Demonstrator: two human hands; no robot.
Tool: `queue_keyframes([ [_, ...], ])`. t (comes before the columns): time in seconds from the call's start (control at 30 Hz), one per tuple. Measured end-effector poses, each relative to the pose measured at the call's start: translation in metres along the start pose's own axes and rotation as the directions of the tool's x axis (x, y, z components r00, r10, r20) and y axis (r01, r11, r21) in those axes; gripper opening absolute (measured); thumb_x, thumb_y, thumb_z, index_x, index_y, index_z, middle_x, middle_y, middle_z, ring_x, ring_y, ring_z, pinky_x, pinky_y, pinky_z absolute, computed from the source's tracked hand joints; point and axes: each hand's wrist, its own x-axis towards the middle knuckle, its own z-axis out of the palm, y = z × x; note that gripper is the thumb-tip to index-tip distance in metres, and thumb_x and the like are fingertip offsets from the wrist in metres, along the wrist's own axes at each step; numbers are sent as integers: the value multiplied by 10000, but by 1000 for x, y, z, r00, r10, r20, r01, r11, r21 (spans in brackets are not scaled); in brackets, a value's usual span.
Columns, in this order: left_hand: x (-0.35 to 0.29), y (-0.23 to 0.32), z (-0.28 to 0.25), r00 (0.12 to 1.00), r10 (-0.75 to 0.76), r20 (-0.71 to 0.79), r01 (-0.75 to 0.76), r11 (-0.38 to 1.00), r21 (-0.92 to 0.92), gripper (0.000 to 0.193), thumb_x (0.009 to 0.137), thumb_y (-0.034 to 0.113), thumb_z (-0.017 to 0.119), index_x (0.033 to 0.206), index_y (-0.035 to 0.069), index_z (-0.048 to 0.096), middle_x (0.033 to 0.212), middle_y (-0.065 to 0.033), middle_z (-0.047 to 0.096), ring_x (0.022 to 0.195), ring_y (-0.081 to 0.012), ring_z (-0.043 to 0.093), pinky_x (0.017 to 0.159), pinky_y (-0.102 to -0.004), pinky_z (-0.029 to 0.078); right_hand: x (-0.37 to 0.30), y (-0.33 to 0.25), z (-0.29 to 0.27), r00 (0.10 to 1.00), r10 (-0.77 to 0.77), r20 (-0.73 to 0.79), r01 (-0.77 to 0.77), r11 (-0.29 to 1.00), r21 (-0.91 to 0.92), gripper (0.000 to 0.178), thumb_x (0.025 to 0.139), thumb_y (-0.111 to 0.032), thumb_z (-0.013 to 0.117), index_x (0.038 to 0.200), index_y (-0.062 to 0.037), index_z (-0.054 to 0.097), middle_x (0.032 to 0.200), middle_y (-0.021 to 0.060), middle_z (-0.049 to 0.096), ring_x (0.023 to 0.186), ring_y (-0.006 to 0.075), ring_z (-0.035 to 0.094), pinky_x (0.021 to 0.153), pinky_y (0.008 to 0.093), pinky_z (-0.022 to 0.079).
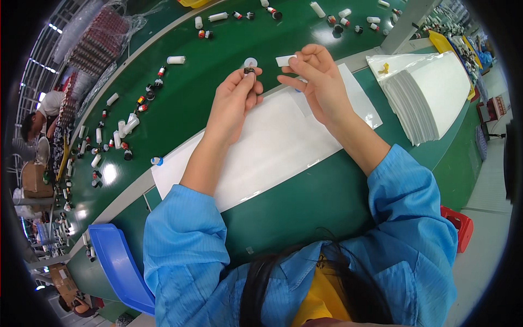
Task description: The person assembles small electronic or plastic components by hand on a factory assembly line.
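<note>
My left hand [235, 98] is closed, its thumb and fingers pinching a small dark part [249, 71] with a pale round end [250, 62]. Just to the right, my right hand [320, 82] grips a small white tube-like piece [283, 60] between thumb and forefinger. The other fingers of that hand are loosely bent. A short gap separates the two pieces. Both hands are raised over the far edge of a white sheet [261, 158] lying on the green table [305, 212].
White tubes [176, 60] and small black-and-red parts [143, 108] lie scattered on a curved green belt [196, 92]. A stack of white sheets [419, 92] sits at right, beside a metal post [406, 27]. At left are a blue tray [117, 267] and a co-worker [46, 111].
</note>
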Motion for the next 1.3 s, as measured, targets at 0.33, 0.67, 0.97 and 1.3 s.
queue_keyframes([
  [0.33, -10, 11, 10, 962, 121, 245, -185, 949, 254, 216, 856, 114, 507, 1006, -32, 562, 877, -43, 617, 656, -51, 487, 607, -189, 388, 16, -16, 14, 986, 117, 117, -126, 990, 71, 296, 788, -61, 607, 1005, -79, 405, 864, 12, 531, 890, 120, 503, 791, 371, 472],
  [0.67, -13, 22, 11, 992, 15, 127, -44, 974, 224, 242, 879, 173, 499, 1016, -16, 562, 806, -26, 584, 636, -56, 413, 580, -187, 347, 3, -17, 18, 899, -267, 348, 335, 930, -153, 280, 780, -7, 596, 983, -41, 407, 838, 24, 503, 790, 108, 479, 692, 263, 437],
  [0.97, -11, 25, 7, 931, 49, 363, 26, 980, -198, 300, 937, 245, 394, 1119, 20, 474, 700, 20, 389, 650, -90, 377, 729, -282, 362, 23, -24, 7, 981, 27, 194, -39, 998, 54, 263, 804, -70, 587, 1009, -83, 423, 876, 5, 524, 864, 121, 517, 785, 334, 426],
  [1.3, -18, 1, 11, 943, 94, 318, 72, 878, -472, 325, 930, 207, 362, 1218, 58, 393, 720, 13, 372, 692, -102, 387, 748, -296, 358, -15, 9, 21, 992, 26, 124, -31, 999, 38, 220, 817, -95, 594, 977, -72, 444, 837, 11, 556, 820, 94, 513, 730, 250, 381],
])
